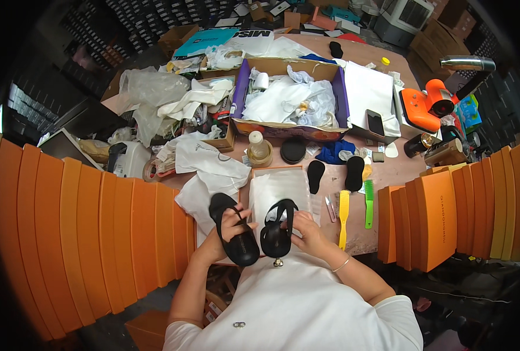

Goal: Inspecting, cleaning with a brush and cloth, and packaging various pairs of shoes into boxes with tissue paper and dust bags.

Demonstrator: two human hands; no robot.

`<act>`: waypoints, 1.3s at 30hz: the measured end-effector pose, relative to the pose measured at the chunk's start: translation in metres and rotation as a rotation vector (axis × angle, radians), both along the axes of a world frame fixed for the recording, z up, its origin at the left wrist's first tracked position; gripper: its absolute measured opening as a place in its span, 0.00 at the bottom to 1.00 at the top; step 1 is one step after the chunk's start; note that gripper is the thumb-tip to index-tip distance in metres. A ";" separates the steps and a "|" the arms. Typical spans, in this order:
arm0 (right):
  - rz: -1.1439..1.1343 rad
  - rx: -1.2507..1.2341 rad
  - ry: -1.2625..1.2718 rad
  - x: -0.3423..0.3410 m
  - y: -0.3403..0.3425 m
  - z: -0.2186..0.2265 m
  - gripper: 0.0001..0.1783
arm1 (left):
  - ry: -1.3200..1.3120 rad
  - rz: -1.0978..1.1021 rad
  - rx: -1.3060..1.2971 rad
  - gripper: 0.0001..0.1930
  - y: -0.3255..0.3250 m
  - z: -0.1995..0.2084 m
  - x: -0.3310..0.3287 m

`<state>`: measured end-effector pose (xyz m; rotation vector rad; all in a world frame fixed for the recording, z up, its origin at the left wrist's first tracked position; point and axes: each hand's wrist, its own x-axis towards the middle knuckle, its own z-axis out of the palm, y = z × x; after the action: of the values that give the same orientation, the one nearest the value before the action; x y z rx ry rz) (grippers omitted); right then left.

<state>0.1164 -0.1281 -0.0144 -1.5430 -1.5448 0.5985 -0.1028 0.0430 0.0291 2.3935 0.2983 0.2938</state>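
My left hand [217,241] is closed on a black thong sandal [243,250], with fingers passing through its straps. The sandal is tilted, toe end toward the upper left. My right hand [310,235] grips the side of a second black thong sandal [275,241], beside the first one. White paper shows through its straps. Both sandals are held above the near edge of the table, close to my white shirt. Just beyond them lies an open shallow box [280,168] with an orange rim, lined with white paper.
Orange boxes [116,234] curve along the left, more orange boxes [432,216] along the right. A yellow brush [343,217], a green comb [369,205] and black insoles [354,174] lie right of the lined box. Behind stands a purple carton [342,96] full of paper.
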 end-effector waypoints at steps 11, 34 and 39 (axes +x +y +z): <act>0.038 -0.280 -0.143 0.066 0.047 -0.043 0.12 | 0.431 0.301 0.140 0.27 0.009 -0.172 -0.082; -0.341 -0.115 1.172 0.252 0.149 -0.019 0.15 | -0.345 0.905 -1.021 0.19 0.025 -0.037 -0.008; -0.366 -0.123 1.189 0.176 0.083 -0.038 0.12 | -0.687 0.775 -1.651 0.17 0.025 -0.036 0.002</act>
<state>0.2922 -0.0455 -0.0527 -1.1109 -0.3242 1.1170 -0.1009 0.0682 -0.0070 0.4297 0.7323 0.7763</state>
